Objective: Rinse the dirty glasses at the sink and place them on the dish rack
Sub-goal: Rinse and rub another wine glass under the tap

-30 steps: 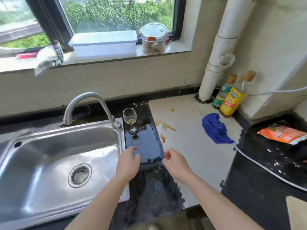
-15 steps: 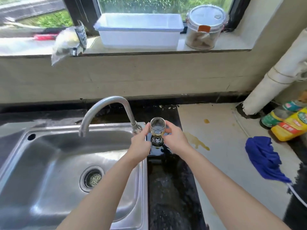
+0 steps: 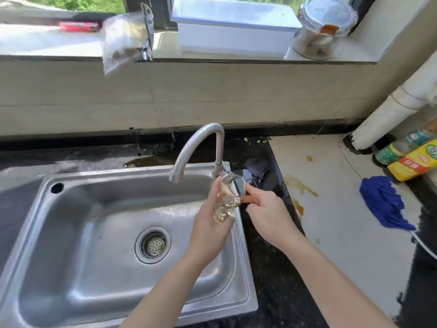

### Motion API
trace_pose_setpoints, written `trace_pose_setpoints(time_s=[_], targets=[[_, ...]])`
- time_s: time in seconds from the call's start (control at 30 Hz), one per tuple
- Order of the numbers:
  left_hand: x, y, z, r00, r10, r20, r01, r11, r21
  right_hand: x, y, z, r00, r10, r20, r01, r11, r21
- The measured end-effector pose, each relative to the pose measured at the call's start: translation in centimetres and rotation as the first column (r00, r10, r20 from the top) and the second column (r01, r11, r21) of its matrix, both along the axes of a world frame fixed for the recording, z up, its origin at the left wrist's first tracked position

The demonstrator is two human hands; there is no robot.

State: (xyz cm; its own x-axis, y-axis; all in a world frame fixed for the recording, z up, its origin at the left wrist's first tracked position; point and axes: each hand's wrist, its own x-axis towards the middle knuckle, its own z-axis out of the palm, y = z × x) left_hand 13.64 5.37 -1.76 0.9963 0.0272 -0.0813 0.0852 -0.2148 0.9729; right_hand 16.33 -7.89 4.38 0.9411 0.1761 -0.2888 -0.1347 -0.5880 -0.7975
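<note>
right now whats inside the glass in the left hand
A little yellowish liquid sits low in the glass, held tilted by the left hand. The fingers cover part of its stem and foot.

On the sill we see a red lighter (image 3: 79,26), a crumpled bag (image 3: 125,42), a white box (image 3: 234,31) and a lidded jar (image 3: 324,27) — the jar rightmost. At right a white pipe (image 3: 399,107) meets the counter, two bottles (image 3: 411,157) just beside its foot. A blue cloth (image 3: 385,202) lies near them — brown stains (image 3: 300,190) mark the pale counter to its left.
</note>
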Motion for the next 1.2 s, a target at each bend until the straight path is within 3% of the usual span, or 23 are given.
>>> trace_pose_setpoints(time_s=[0.2,0.33,0.47,0.63,0.83,0.97,1.2], targets=[[-0.6,5.2,-2.1,0.994,0.07,-0.085,-0.086,0.976,-0.202,-0.4,4.0,-1.1,0.996,0.01,-0.093,-0.016,0.998,-0.061],[-0.7,7.3,-3.2,0.989,0.019,-0.147,-0.053,0.971,-0.233,3.9,4.5,-3.2,0.967,-0.222,0.122,0.247,0.934,-0.257],[0.0,8.9,-4.0,0.984,0.041,-0.172,-0.078,0.973,-0.216,8.4,5.7,-5.9,0.994,-0.073,0.081,0.104,0.858,-0.503],[0.9,10.3,-4.1,0.977,0.039,-0.208,-0.091,0.966,-0.244,10.4,6.7,-7.8,0.988,-0.028,0.151,0.123,0.738,-0.664],[1.4,11.0,-3.5,0.978,0.051,-0.204,-0.096,0.972,-0.213,10.3,7.1,-7.2,0.98,0.094,0.176,0.075,0.642,-0.763],[1.2,10.9,-3.3,0.973,0.027,-0.227,-0.079,0.971,-0.224,9.8,7.3,-7.3,0.962,0.23,0.145,0.007,0.513,-0.859],[1.1,11.0,-3.8,0.965,0.045,-0.259,-0.108,0.966,-0.235,9.2,7.3,-7.6,0.919,0.379,0.11,-0.069,0.429,-0.901]])
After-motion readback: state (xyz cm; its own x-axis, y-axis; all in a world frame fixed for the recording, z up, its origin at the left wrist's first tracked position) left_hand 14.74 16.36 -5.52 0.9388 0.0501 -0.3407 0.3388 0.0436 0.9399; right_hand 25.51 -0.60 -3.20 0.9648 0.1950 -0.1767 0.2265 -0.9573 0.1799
